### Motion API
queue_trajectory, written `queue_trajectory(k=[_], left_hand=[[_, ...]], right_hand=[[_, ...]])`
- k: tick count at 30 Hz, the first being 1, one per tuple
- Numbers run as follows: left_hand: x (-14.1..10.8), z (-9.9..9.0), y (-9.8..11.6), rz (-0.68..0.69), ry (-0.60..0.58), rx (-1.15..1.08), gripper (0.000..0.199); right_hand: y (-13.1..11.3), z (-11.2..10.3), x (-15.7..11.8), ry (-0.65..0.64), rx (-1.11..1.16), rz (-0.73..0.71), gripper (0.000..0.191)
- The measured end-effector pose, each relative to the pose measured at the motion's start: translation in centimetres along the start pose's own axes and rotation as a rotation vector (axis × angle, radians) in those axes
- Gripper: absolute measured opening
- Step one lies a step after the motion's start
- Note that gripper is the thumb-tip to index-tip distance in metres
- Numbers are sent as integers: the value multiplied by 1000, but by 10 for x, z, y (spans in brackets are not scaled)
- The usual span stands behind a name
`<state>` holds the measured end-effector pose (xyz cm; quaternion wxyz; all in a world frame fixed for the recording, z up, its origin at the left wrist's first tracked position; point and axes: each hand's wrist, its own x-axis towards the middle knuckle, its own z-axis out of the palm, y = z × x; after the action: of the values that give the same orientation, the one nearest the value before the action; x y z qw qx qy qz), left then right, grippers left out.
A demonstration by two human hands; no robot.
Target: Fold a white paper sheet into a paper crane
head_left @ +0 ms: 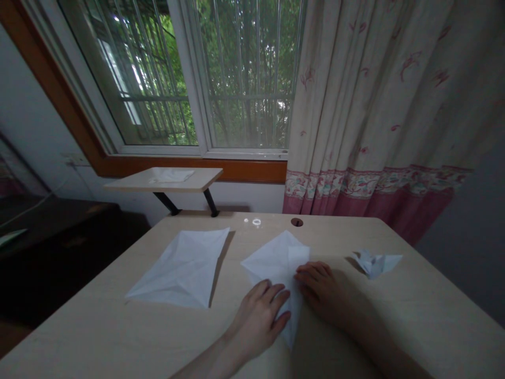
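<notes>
Nearest, my left hand [260, 313]: palm down across the lower left of a white, creased, kite-shaped paper sheet [272, 258]. Fingers bent and slightly spread, resting on the paper; no pinch visible. My right hand [323, 288]: fingers close together, tips at the sheet's right side. Undersides hidden; cannot tell if I grip an edge there. Sheet lies on the pale, smooth-topped desk [94, 326], long point toward me, between my 2 forearms.

Risk 1: uneven pressure from my 2 hands could skew the layers and set a crease off line.
Risk 2: dragging my left fingertips could wrinkle the paper, which I judge thin.
Risk 3: an outward sweep of my right hand could knock the small, white, pointed folded-paper piece [376, 264] standing just beyond it.
Risk 4: the white, 4-cornered, creased paper sheet [181, 271] at left has a lifted right edge with a shadow below; a brush from my left arm could shift it.

Farther: grey-framed, barred window [205, 150]. Cannot tell if it is open; a draught, if any, could disturb the loose papers.
</notes>
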<state>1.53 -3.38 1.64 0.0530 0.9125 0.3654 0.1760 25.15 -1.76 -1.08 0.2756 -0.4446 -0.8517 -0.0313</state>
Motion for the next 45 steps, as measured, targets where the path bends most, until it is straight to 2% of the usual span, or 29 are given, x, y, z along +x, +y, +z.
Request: queue_trajectory(k=[6, 15, 24, 28, 32, 36, 45], left_hand=[[0, 1, 0, 2, -41, -52, 40], [2, 2, -6, 23, -118, -86, 54], [-1, 7, -12, 31, -114, -46, 56], [-1, 5, -9, 13, -108, -15, 55], [-1, 4, -7, -13, -94, 15, 55], [0, 4, -8, -14, -93, 37, 54], [-1, 8, -11, -6, -64, 80, 53]], right_hand=[[2, 4, 0, -7, -33, -6, 26], [8, 9, 0, 41, 46, 66, 26], [11, 7, 2, 11, 89, 125, 29], [9, 8, 2, 36, 77, 140, 30], [9, 8, 2, 51, 58, 130, 22], [8, 7, 2, 29, -14, 150, 13], [4, 8, 1, 11, -294, 157, 10]])
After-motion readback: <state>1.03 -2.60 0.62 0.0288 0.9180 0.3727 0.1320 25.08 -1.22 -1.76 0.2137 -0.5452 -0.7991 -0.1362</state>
